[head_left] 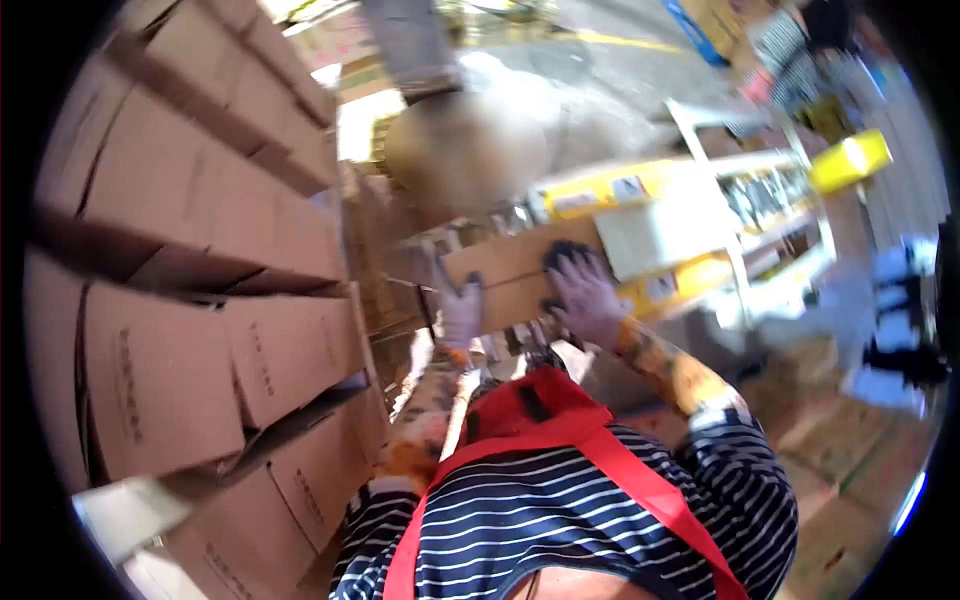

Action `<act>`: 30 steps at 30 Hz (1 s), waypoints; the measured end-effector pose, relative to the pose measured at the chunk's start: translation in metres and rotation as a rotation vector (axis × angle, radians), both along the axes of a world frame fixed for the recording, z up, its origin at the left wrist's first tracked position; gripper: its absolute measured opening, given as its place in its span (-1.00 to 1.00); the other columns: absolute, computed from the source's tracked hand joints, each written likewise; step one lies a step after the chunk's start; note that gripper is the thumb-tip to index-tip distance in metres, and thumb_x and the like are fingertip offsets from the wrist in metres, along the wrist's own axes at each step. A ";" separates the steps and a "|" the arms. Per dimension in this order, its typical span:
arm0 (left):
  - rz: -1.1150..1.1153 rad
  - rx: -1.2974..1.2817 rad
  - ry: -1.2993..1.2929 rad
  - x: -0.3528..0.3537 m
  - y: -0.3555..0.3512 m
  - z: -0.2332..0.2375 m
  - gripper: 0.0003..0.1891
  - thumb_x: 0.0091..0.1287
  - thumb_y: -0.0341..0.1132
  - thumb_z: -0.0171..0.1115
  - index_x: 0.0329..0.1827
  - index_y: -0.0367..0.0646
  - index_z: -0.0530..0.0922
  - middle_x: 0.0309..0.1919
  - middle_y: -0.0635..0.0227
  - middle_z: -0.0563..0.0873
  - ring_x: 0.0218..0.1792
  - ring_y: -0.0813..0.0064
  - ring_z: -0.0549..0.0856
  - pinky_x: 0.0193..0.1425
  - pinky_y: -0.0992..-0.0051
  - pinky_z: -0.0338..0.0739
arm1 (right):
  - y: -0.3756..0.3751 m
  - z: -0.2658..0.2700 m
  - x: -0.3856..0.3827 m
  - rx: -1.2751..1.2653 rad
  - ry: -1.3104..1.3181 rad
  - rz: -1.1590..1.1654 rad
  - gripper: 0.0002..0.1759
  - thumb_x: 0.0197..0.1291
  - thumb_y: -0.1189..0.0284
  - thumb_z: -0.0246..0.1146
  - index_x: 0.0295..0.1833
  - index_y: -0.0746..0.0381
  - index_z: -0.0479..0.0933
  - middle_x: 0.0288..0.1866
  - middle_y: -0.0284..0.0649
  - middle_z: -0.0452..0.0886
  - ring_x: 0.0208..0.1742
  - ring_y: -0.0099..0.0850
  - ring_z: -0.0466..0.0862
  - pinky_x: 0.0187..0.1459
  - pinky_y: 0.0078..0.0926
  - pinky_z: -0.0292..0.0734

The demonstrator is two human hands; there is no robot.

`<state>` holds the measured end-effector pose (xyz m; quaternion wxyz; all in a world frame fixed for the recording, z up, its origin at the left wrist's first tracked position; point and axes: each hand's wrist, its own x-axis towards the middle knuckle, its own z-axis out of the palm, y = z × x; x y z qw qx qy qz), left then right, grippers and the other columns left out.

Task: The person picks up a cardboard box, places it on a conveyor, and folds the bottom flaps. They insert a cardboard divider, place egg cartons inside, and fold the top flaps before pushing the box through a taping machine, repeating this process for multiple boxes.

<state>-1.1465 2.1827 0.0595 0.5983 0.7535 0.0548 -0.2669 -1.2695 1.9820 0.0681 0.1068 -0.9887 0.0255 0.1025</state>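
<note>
Holds box [510, 272] with right hand [586, 297] spread flat on it, left hand [460, 312] curled over end; advise keeping it level, clear of stack [200, 340]

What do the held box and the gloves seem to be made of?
Box: plain brown cardboard, matte, with a flap seam across it. Gloves on left hand and right hand: pale, soft, matte, probably knit fabric, though blur leaves it open.

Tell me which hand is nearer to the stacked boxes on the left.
Left. The left hand is on the end of the carton toward the stacked boxes; the right hand lies spread on its face, farther away.
</note>
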 end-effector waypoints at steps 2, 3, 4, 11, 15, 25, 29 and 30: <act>0.033 0.094 -0.639 -0.004 -0.028 -0.030 -0.12 0.31 -0.23 0.28 0.62 -0.26 0.01 0.54 -0.13 0.18 0.56 -0.03 0.17 0.61 0.24 0.09 | -0.012 0.008 -0.001 -0.063 -0.030 0.051 -0.17 0.19 0.06 0.22 0.47 0.34 0.29 0.55 0.19 0.19 0.58 0.19 0.12 0.58 0.14 -0.17; 0.043 0.006 -0.395 -0.009 -0.039 -0.063 -0.12 0.31 -0.20 0.28 0.61 -0.28 0.02 0.54 -0.14 0.17 0.57 -0.03 0.14 0.62 0.24 0.08 | -0.012 0.015 0.002 -0.084 -0.088 0.085 -0.19 0.17 0.11 0.23 0.47 0.32 0.30 0.54 0.19 0.20 0.57 0.21 0.12 0.57 0.16 -0.15; 0.064 0.001 -0.498 -0.009 -0.057 -0.121 -0.09 0.32 -0.19 0.27 0.62 -0.30 -0.04 0.54 -0.17 0.16 0.56 -0.02 0.16 0.63 0.23 0.04 | -0.010 0.028 0.011 -0.108 -0.155 0.115 -0.21 0.16 0.17 0.25 0.47 0.30 0.31 0.54 0.19 0.20 0.56 0.23 0.12 0.56 0.19 -0.13; -0.148 -0.055 -0.445 -0.020 -0.102 -0.107 -0.18 0.37 -0.17 0.20 0.60 -0.30 0.03 0.52 -0.17 0.19 0.55 -0.01 0.19 0.64 0.23 0.00 | 0.075 0.176 0.101 0.552 -0.716 0.418 -0.20 0.05 0.33 0.34 0.45 0.29 0.35 0.43 0.11 0.38 0.45 0.14 0.32 0.48 0.05 0.15; -0.375 -0.192 -0.560 -0.015 -0.056 -0.022 -0.20 0.35 -0.20 0.24 0.59 -0.26 0.11 0.50 -0.11 0.26 0.54 0.00 0.21 0.63 0.24 0.02 | 0.147 0.313 0.120 0.841 -0.964 0.726 -0.14 0.10 0.23 0.37 0.46 0.41 0.27 0.45 0.16 0.35 0.48 0.16 0.29 0.49 0.03 0.15; 0.725 0.211 -1.628 -0.054 0.170 0.298 -0.42 0.20 -0.46 0.35 0.35 -0.25 0.46 0.27 0.02 0.51 0.29 0.01 0.48 0.40 0.19 0.35 | 0.352 0.531 0.166 0.672 -1.152 0.421 -0.24 0.03 -0.01 0.39 0.18 0.37 0.49 0.19 0.09 0.61 0.21 -0.05 0.63 0.26 -0.21 0.51; 0.717 0.284 -1.627 -0.055 0.181 0.298 -0.46 0.20 -0.38 0.39 0.28 -0.18 0.49 0.16 0.07 0.55 0.18 -0.02 0.54 0.29 0.17 0.44 | 0.360 0.515 0.184 0.945 -1.227 0.492 -0.43 0.10 0.10 0.36 0.09 0.29 0.57 -0.18 -0.04 0.73 -0.04 -0.12 0.73 0.09 -0.26 0.59; 0.717 0.319 -1.651 -0.055 0.177 0.298 -0.46 0.20 -0.37 0.39 0.28 -0.17 0.50 0.15 0.07 0.55 0.17 -0.02 0.54 0.27 0.15 0.45 | 0.357 0.519 0.181 0.901 -1.206 0.468 -0.43 0.12 0.10 0.35 0.11 0.29 0.56 -0.17 -0.04 0.73 -0.04 -0.12 0.73 0.08 -0.27 0.59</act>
